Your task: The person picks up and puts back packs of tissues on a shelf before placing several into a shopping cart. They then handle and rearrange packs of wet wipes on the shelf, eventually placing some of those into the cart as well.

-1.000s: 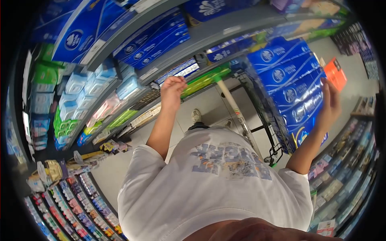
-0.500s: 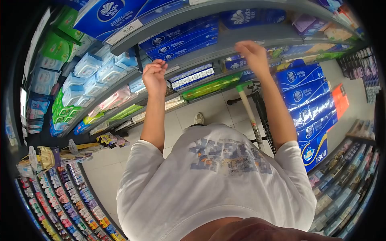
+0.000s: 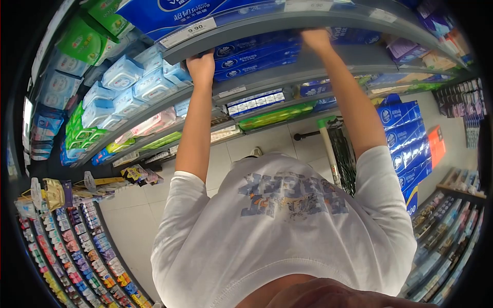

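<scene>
Stacked blue Vinda tissue packs (image 3: 257, 63) lie on a middle shelf, under the overhanging upper shelf. At the left end of this stack is my left hand (image 3: 201, 68), its thumb side close against the packs and its fingertips hidden by the upper shelf's edge. My right hand (image 3: 317, 39) reaches in by the stack's upper right end, with its fingers mostly out of sight under the same edge. Whether either hand grips a pack cannot be made out. More blue packs (image 3: 359, 35) lie to the right of my right hand.
The upper shelf edge (image 3: 241, 33) overhangs both hands. Light blue wipe packs (image 3: 154, 87) are at left. A shopping cart (image 3: 341, 154) with a green-ended handle (image 3: 324, 124) stands below my right arm. Large blue packs (image 3: 405, 133) are stacked on the floor at right.
Both hands have moved forward, from in front of the shelf to the two ends of the tissue stack. The view has shifted, and the shelves look closer.
</scene>
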Demonstrator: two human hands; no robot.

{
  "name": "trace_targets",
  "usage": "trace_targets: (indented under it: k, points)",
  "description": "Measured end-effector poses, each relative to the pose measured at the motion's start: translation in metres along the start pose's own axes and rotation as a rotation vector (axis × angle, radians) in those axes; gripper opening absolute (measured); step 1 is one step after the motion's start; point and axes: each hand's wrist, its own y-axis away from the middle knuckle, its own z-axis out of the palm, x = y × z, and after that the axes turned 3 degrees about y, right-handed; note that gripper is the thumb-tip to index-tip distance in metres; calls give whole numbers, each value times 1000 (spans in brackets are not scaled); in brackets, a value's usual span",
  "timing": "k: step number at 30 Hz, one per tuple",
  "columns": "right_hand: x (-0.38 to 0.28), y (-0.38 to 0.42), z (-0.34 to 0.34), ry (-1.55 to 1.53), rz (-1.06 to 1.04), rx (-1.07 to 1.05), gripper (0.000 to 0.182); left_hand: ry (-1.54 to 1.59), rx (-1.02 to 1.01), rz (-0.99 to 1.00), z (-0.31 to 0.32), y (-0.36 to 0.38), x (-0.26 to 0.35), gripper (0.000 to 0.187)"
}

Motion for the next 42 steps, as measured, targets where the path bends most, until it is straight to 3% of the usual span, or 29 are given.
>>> trace_targets:
  k: [2, 4, 6, 8, 9, 11, 13, 14, 16, 19, 22, 25, 28, 33, 36, 40, 42]
  points:
    - [2, -12, 8, 258, -129, 56, 56, 64, 25, -44, 0, -11, -2, 54]
    - [-1, -12, 8, 236, -108, 55, 55, -404, 21, 118, -7, -27, -12, 54]
    - [1, -12, 8, 216, -84, 54, 54, -341, 41, 67, -10, -28, -13, 54]
    - [9, -7, 10, -84, -101, 89, 52, -281, 58, 10, -10, -23, -10, 54]
    - [1, 2, 5, -83, -96, 91, 52, -108, 73, -13, -9, -20, -11, 52]
    - [-25, 30, -12, -517, 181, 20, 48, 65, 82, -42, -12, -13, -13, 51]
    - [-13, 42, -7, -522, 129, 90, 47, -100, -28, 52, -21, -3, -10, 53]
    - [-6, 49, -6, -527, 72, 157, 46, -100, -36, 45, -21, 6, -10, 53]
    - [-12, 73, -15, -530, 28, 202, 50, -218, 9, 230, -17, 26, 3, 56]
    - [-37, 120, -36, -685, 176, 267, 58, -49, -43, 144, -6, 63, 22, 62]
    - [-27, 161, -50, -771, 193, 296, 56, 31, -57, 84, -4, 99, 26, 62]
    - [-24, 203, -71, -780, 263, 346, 56, 311, -37, -112, -2, 133, 19, 40]
    - [-15, 230, -96, -763, 287, 372, 57, 446, -70, -252, -1, 151, 13, 31]
    - [-6, 261, -131, -666, 291, 482, 54, 304, -130, -315, 23, 166, 38, 22]
    - [5, 279, -156, -633, 225, 577, 54, 374, -193, -352, 43, 176, 50, 23]
    - [16, 316, -213, -460, 138, 729, 57, 462, -395, -323, 87, 196, 54, 36]
    - [24, 337, -242, -545, 128, 810, 59, 537, -530, -368, 110, 215, 57, 46]
